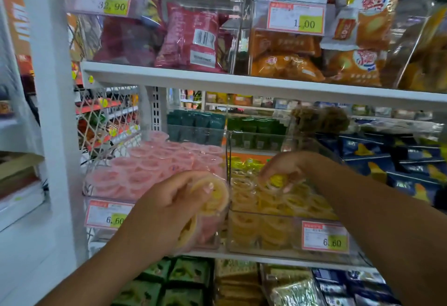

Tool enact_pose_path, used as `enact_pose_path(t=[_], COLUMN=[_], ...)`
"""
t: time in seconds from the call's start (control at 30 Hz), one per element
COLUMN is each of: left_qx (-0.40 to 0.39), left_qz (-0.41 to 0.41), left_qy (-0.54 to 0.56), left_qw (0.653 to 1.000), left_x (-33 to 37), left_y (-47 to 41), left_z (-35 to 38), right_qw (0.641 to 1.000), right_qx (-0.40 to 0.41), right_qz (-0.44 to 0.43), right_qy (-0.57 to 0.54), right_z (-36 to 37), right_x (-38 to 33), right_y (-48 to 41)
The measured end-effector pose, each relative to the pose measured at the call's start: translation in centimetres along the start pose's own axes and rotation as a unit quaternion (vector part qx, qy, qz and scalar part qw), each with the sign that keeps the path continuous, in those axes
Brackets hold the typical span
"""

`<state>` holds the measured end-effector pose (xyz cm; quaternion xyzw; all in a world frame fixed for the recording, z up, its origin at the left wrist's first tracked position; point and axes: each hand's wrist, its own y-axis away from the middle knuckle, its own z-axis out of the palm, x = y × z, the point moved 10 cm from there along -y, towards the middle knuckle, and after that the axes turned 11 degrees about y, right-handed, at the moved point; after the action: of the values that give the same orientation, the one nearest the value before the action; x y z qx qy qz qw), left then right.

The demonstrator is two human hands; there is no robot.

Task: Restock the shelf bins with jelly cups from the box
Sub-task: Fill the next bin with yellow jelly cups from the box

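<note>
Shelf unit: white boards (242, 83) run across your view. Both ends are cut off by the frame.
Top tier: red snack bags (191, 37) sit to the left and orange snack bags (285, 64) to the right, in clear holders. Their print is too blurred to read.
Pink bin (96, 192): this clear bin on the middle shelf, to your left, is heaped with pink jelly cups (150, 160). Your left wrist hides its right front corner.
Yellow bin (266, 216): it stands right beside the pink bin and holds yellow jelly cups (297, 201), piled lower than the pink ones.
Blue packets (387, 160): they are stacked to the right of the yellow bin, partly behind your right forearm.
Bottom tier: green packets (169, 279) are cut off by the lower edge.
Left hand (167, 199): it is clenched round a stack of yellow cups (215, 197), held in front of the seam between the two bins. Your fingers cover most of the stack, so you cannot count the cups.
Right hand (287, 164): it hangs palm down over the yellow bin, fingers curled round one yellow cup (277, 180). Only a sliver of the cup shows, and you cannot tell whether it touches the pile.
Price tags: the pink bin's tag reads 6.60 (108, 215), partly behind your left hand. The yellow bin's tag reads 6.80 (325, 236).
</note>
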<state>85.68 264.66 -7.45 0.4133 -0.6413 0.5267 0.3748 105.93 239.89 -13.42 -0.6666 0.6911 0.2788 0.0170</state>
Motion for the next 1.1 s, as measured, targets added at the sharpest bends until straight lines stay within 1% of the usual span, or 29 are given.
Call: enact_pose_path(t=[0.1, 0.17, 0.23, 0.3, 0.33, 0.43, 0.5, 0.57, 0.67, 0.73, 0.83, 0.9, 0.97, 1.1], left_qx=[-0.017, -0.017, -0.015, -0.015, -0.017, -0.019, -0.021, -0.023, -0.024, -0.024, -0.029, -0.033, -0.034, -0.030], left_qz=[0.002, 0.006, 0.008, 0.005, 0.004, -0.003, -0.004, -0.002, -0.003, -0.005, -0.007, -0.005, -0.005, 0.009], left_qy=[0.020, 0.024, 0.030, 0.037, 0.042, 0.052, 0.051, 0.050, 0.049, 0.047, 0.044, 0.038, 0.038, 0.039], left_qw=[1.000, 1.000, 0.999, 0.999, 0.999, 0.998, 0.998, 0.998, 0.999, 0.999, 0.999, 0.999, 0.999, 0.999], left_x=[-0.2, -0.4, -0.5, -0.6, -0.6, -0.7, -0.7, -0.6, -0.4, -0.5, -0.7, -0.8, -0.7, -0.1], left_y=[0.2, 0.2, 0.3, 0.4, 0.5, 0.6, 0.6, 0.6, 0.6, 0.6, 0.8, 0.9, 0.9, 0.9], left_z=[0.3, 0.3, 0.3, 0.3, 0.4, 0.6, 0.7, 1.0, 1.3, 1.5, 1.6, 1.6, 1.6, 1.8], right_qw=[1.000, 1.000, 0.996, 0.990, 0.990, 0.996, 0.994, 0.990, 0.987, 0.981, 0.957, 0.947, 0.946, 0.948], right_qx=[0.007, 0.029, 0.075, 0.123, 0.121, 0.059, 0.079, 0.099, 0.062, 0.041, 0.031, 0.000, -0.026, -0.017], right_qz=[-0.011, -0.008, -0.013, -0.031, -0.037, -0.045, -0.052, -0.042, -0.037, -0.064, -0.115, -0.135, -0.148, -0.147], right_qy=[-0.021, 0.001, 0.049, 0.059, 0.057, 0.043, 0.053, 0.086, 0.142, 0.178, 0.263, 0.291, 0.288, 0.282], right_z=[-0.7, -1.7, -3.0, -3.7, -3.5, -1.8, -2.5, -3.1, -2.1, -1.1, 0.8, 2.5, 4.1, 4.7], right_x=[0.3, 0.8, 1.4, 2.1, 2.6, 3.7, 4.0, 3.9, 2.8, 1.3, -1.0, -1.6, -1.8, -1.6], right_y=[0.1, 0.5, 1.0, 1.6, 1.7, 2.5, 2.8, 3.1, 3.9, 4.3, 4.8, 4.9, 4.9, 5.4])
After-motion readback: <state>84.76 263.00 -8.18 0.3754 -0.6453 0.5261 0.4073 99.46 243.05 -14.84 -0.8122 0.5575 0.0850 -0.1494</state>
